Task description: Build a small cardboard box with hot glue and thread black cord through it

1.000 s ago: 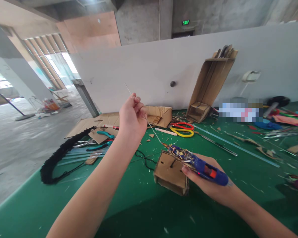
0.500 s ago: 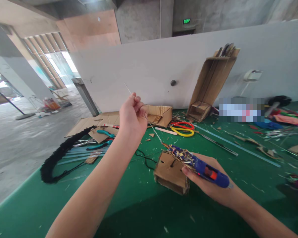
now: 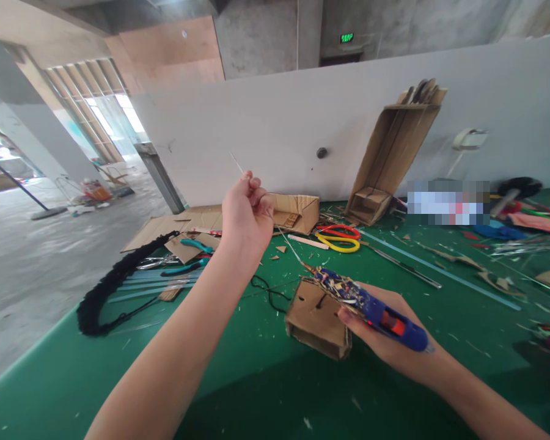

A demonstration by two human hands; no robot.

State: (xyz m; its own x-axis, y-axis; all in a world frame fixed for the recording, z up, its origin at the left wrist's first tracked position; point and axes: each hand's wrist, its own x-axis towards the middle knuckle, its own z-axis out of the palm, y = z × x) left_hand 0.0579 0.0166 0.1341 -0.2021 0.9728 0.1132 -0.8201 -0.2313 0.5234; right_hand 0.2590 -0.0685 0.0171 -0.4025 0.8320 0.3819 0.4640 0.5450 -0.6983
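My left hand (image 3: 247, 211) is raised near the middle, its fingers pinched on a thin pale stick (image 3: 294, 246). One end of the stick pokes up above the fingers; the other slants down to the right, to the tip of a blue hot glue gun (image 3: 364, 304). Bits of debris cling to the gun's front. My right hand (image 3: 387, 330) is wrapped round the gun from beneath, most of its fingers hidden. Just below the nozzle sits a small cardboard box (image 3: 318, 315) with holes in its top and an open front. Whether the nozzle touches the stick is hard to make out.
Red-and-yellow scissors (image 3: 341, 238), teal-handled pliers (image 3: 186, 267) and a fuzzy black strip (image 3: 103, 287) lie on the green table (image 3: 238, 373). A tall cardboard stand (image 3: 389, 153) leans by the white partition (image 3: 256, 134). Scraps and colourful materials are strewn to the right.
Almost nothing differs. The whole view has shifted very slightly, and both hands keep hold of the stick and the glue gun in nearly the same pose.
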